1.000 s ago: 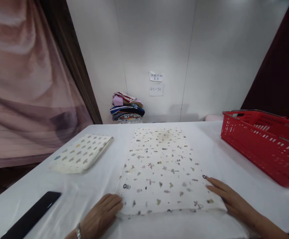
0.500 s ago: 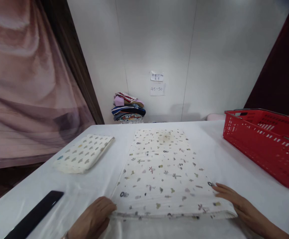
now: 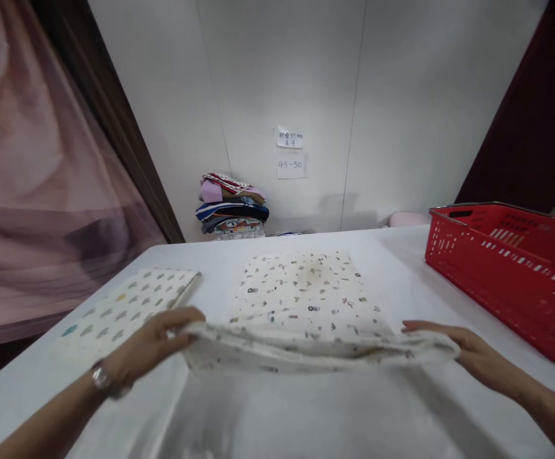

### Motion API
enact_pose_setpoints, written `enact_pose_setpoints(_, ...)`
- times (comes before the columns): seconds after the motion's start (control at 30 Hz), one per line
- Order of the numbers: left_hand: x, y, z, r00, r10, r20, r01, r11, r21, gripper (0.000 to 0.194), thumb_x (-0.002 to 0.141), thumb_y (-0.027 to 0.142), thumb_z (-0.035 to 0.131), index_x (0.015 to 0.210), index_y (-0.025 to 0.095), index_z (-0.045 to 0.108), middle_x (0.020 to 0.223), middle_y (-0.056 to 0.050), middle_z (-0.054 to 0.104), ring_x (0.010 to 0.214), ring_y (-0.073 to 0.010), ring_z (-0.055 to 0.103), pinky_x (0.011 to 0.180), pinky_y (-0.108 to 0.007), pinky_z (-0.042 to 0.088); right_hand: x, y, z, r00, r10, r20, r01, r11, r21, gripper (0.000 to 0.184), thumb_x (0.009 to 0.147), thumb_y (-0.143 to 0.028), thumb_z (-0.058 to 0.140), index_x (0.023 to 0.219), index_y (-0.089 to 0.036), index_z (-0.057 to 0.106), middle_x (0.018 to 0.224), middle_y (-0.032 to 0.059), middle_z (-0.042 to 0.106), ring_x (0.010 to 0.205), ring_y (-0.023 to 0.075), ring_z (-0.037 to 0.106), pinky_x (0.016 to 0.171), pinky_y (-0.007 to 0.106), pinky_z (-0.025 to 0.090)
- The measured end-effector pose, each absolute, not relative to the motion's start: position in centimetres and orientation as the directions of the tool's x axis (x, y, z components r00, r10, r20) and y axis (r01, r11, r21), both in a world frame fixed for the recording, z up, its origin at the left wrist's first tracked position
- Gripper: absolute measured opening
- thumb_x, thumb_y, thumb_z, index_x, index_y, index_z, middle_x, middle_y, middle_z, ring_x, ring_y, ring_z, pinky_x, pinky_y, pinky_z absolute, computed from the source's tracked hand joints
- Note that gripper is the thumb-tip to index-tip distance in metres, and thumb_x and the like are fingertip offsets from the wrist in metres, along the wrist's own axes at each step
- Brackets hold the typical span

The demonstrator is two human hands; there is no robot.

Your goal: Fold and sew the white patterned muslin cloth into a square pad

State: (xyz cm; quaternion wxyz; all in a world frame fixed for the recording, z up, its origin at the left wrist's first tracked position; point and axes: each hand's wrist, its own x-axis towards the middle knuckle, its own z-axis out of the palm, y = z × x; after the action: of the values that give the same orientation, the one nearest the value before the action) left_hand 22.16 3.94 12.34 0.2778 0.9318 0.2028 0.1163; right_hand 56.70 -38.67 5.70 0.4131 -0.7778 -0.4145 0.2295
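A white cloth (image 3: 301, 287) with small printed figures lies on the white table, its far part flat and its near edge lifted off the surface. My left hand (image 3: 162, 341), with a metal band at the wrist, pinches the near left corner. At the near right corner, my right hand (image 3: 463, 344) grips the fabric, thumb and fingers partly hidden behind it. The raised edge sags a little between both hands and is slightly blurred. A brownish stain shows on the far part. Left of it rests a folded cloth (image 3: 134, 303) with grey cloud-like prints.
A red plastic basket (image 3: 492, 274) stands on the table's right side. Behind the table's far edge rises a stack of folded fabrics (image 3: 232, 207) against the wall. Two paper notes (image 3: 290, 153) hang there. A pink curtain (image 3: 43, 191) hangs at the left.
Both hands have raised the cloth's near edge from the table and moved it away from me, over the flat part. The view has shifted slightly, and the dark flat object at lower left no longer shows.
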Motion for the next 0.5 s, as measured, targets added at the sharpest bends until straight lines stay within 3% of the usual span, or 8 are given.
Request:
enact_pose_setpoints(0.13, 31.0, 10.9, 13.4, 0.816, 0.573, 0.083, 0.392, -0.652, 0.649, 0.031, 0.063, 0.046, 0.057, 0.077, 0.02, 0.067, 0.075, -0.001, 0.066, 0.076, -0.0201, 0.058, 0.067, -0.024, 0.046, 62.7, -31.9, 7.3, 0.607, 0.795, -0.022, 0.309, -0.261, -0.915, 0.038, 0.076, -0.048, 0.06, 0.098, -0.018, 0.069, 0.105, 0.0078, 0.067, 0.105, 0.0287, 0.057, 0.098, 0.041, 0.04)
enact_pose_setpoints(0.23, 38.5, 15.1, 11.5, 0.693, 0.709, 0.131, 0.481, -0.59, 0.649, 0.033, 0.064, 0.042, 0.057, 0.086, 0.019, 0.068, 0.08, -0.001, 0.067, 0.081, -0.0202, 0.059, 0.071, -0.025, 0.046, 68.5, -25.6, 6.4, 0.688, 0.72, -0.091, 0.164, -0.277, -0.947, 0.035, 0.077, -0.047, 0.058, 0.09, -0.017, 0.067, 0.093, 0.0076, 0.069, 0.091, 0.0231, 0.061, 0.085, 0.034, 0.048)
enact_pose_setpoints(0.37, 46.6, 18.5, 5.8, 0.499, 0.863, 0.076, 0.616, -0.415, 0.669, 0.044, 0.069, 0.031, 0.057, 0.11, 0.017, 0.061, 0.095, -0.006, 0.067, 0.088, -0.0217, 0.062, 0.075, -0.028, 0.047, 74.8, -17.7, 2.8, 0.804, 0.552, -0.222, 0.102, -0.497, -0.862, 0.033, 0.079, -0.043, 0.053, 0.095, -0.015, 0.063, 0.094, 0.0103, 0.068, 0.08, 0.0177, 0.063, 0.065, 0.025, 0.05)
enact_pose_setpoints(0.5, 49.7, 19.9, -0.2, 0.434, 0.901, -0.013, 0.698, -0.327, 0.638, 0.052, 0.061, 0.028, 0.067, 0.11, 0.011, 0.059, 0.105, -0.015, 0.065, 0.1, -0.0317, 0.059, 0.083, -0.038, 0.047, 77.1, -13.5, -1.2, 0.855, 0.45, -0.257, 0.115, -0.649, -0.753, 0.032, 0.072, -0.04, 0.06, 0.092, -0.014, 0.063, 0.091, 0.0112, 0.068, 0.075, 0.0192, 0.062, 0.055, 0.025, 0.046)
